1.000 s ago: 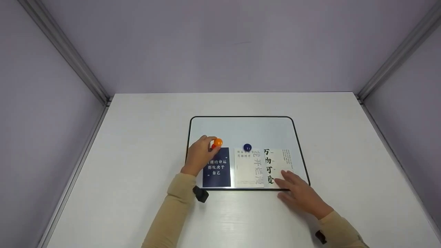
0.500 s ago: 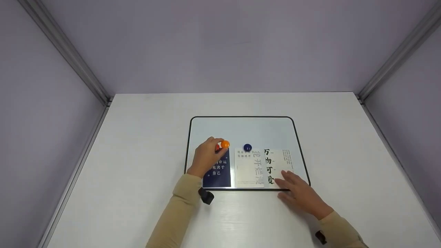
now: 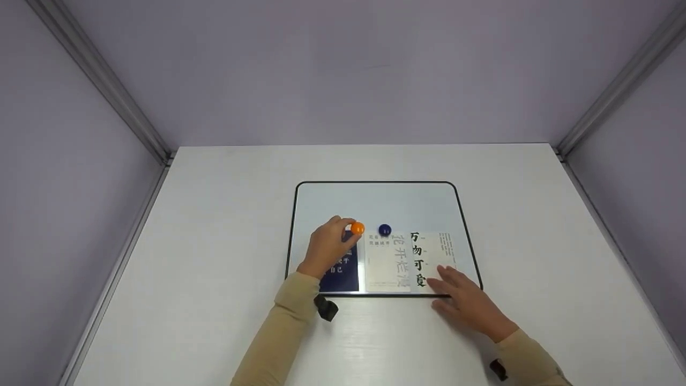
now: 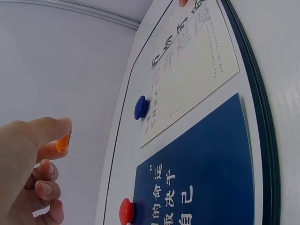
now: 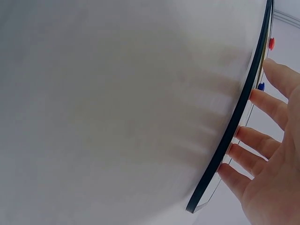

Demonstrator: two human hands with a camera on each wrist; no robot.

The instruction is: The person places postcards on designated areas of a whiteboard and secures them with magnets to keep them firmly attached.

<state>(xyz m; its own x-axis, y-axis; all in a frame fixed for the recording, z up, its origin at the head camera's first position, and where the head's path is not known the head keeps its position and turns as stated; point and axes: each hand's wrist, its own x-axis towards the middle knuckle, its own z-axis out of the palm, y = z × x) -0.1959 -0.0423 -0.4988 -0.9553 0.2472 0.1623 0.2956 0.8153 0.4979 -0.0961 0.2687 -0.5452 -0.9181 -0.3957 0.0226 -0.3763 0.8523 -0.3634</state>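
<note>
My left hand (image 3: 328, 247) pinches an orange round magnet (image 3: 357, 228) between thumb and fingertips, above the whiteboard. In the left wrist view a red magnet (image 4: 126, 211) sits at the top edge of a dark blue card (image 4: 201, 164). A blue magnet (image 3: 385, 230) lies at the top of the middle cream card (image 3: 387, 262), to the right of the orange one. On the lower part of the right-hand card (image 3: 437, 252), the spread fingers of my right hand (image 3: 469, 300) rest near the board's lower edge. My left hand hides the red magnet in the head view.
The whiteboard (image 3: 375, 201) has a thin black frame and lies on a white table (image 3: 230, 214). Pale walls (image 3: 343, 69) close in the back and both sides. A black wrist device (image 3: 326, 308) is strapped at the left sleeve.
My left hand has moved right with the orange magnet, from above the dark blue card to near the middle card. The right hand stays where it was.
</note>
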